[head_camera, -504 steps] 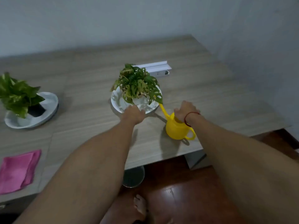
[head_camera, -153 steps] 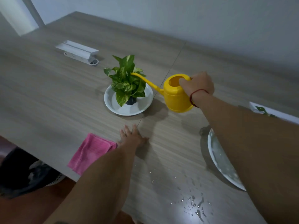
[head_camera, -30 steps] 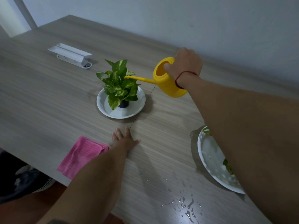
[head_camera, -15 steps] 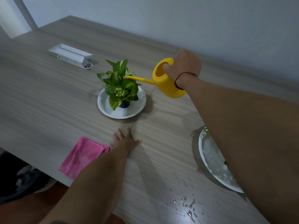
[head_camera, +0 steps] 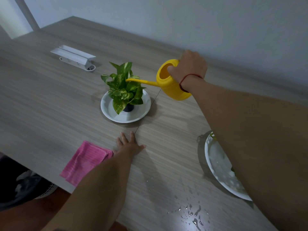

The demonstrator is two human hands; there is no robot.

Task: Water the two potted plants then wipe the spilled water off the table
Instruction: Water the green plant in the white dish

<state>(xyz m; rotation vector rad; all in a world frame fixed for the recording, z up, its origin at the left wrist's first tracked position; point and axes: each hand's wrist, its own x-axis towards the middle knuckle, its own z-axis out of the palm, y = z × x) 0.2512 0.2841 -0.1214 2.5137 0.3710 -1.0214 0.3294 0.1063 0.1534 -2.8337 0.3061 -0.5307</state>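
Observation:
My right hand (head_camera: 189,67) grips the yellow watering can (head_camera: 170,82) in the air, tilted left, its spout tip among the leaves of a small green plant (head_camera: 122,87). That plant sits in a dark pot on a white saucer (head_camera: 141,112) at the table's middle. My left hand (head_camera: 129,145) lies flat on the table, fingers spread, right beside a folded pink cloth (head_camera: 83,162). A second white saucer (head_camera: 216,165) lies at the right, its plant mostly hidden behind my right forearm. Spilled water drops (head_camera: 191,212) glisten on the table near the front edge.
A white power-socket box (head_camera: 75,57) stands on the wooden table (head_camera: 41,97) at the far left. A wall runs along the table's far side. Below the near edge are reddish floor and a dark bag at the lower left.
Over the last second the can has held almost still, tilted over the plant. Five seconds ago it was upright and lower; my right hand has since lifted and tipped it.

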